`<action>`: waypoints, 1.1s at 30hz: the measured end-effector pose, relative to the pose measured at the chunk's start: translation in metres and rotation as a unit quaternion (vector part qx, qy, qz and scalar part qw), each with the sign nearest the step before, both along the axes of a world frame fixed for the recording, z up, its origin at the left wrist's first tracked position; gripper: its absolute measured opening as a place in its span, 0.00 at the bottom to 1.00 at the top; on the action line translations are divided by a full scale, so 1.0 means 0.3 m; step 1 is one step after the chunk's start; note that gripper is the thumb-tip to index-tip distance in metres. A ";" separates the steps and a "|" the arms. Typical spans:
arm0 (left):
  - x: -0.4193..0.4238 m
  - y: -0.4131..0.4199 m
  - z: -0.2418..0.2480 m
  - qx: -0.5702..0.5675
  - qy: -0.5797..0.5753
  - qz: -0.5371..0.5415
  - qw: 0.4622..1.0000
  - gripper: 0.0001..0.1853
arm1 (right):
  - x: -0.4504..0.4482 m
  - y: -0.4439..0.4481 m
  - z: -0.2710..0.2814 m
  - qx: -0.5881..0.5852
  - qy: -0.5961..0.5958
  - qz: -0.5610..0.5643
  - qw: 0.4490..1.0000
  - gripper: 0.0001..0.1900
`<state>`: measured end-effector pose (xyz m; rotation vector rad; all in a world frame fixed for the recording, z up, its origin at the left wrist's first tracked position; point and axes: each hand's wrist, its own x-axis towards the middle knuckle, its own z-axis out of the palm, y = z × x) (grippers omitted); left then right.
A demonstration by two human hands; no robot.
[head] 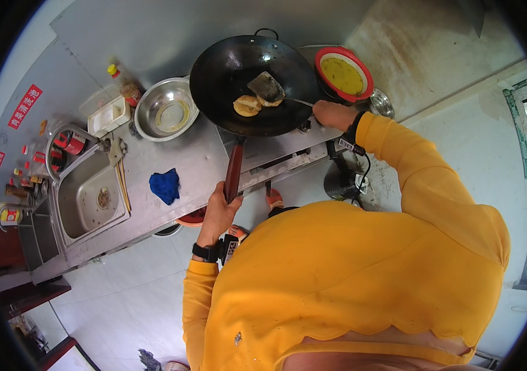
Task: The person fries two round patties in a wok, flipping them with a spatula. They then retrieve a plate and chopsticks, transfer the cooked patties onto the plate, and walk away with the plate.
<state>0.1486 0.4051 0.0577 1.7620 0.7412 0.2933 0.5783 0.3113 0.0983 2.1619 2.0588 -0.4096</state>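
My left hand grips the reddish-brown wooden handle of a large black wok, which sits over the stove. In my right hand is the handle of a metal wok spatula; its flat blade is inside the wok. Golden-brown pieces of fried food lie in the wok's bottom, one of them partly under the blade. A red-rimmed bowl of yellow-green liquid stands right of the wok. To the wok's left rests a metal basin with some yellowish residue inside.
A blue cloth lies on the steel counter. Farther left are a sink, chopsticks, a white seasoning box and a yellow-capped bottle. A small metal bowl is beyond my right wrist. Below the counter stands a dark container.
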 end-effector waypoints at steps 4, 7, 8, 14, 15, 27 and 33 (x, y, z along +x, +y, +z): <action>-0.007 -0.001 -0.021 0.003 -0.014 0.006 1.000 0.17 | 0.015 0.135 0.133 -0.108 -0.062 -0.075 0.989 0.09; -0.005 0.003 -0.036 0.011 -0.018 0.007 1.000 0.17 | 0.029 0.187 0.204 -0.105 -0.138 -0.087 0.981 0.11; -0.002 0.005 -0.039 0.012 -0.003 0.006 1.000 0.17 | 0.029 0.181 0.207 -0.132 -0.136 -0.071 0.979 0.12; -0.002 -0.004 -0.018 -0.001 -0.034 0.010 0.999 0.16 | -0.011 0.022 0.095 -0.035 -0.127 -0.054 0.990 0.11; -0.004 -0.003 -0.011 -0.016 -0.015 0.007 1.000 0.17 | -0.004 0.034 0.093 -0.002 -0.127 -0.021 0.992 0.11; -0.004 0.001 0.008 -0.017 0.020 -0.005 1.000 0.19 | -0.107 0.005 -0.023 -0.032 -0.050 -0.087 0.994 0.08; -0.005 -0.006 0.017 -0.013 0.000 0.003 1.000 0.19 | -0.064 0.035 0.038 -0.129 -0.032 -0.051 0.990 0.10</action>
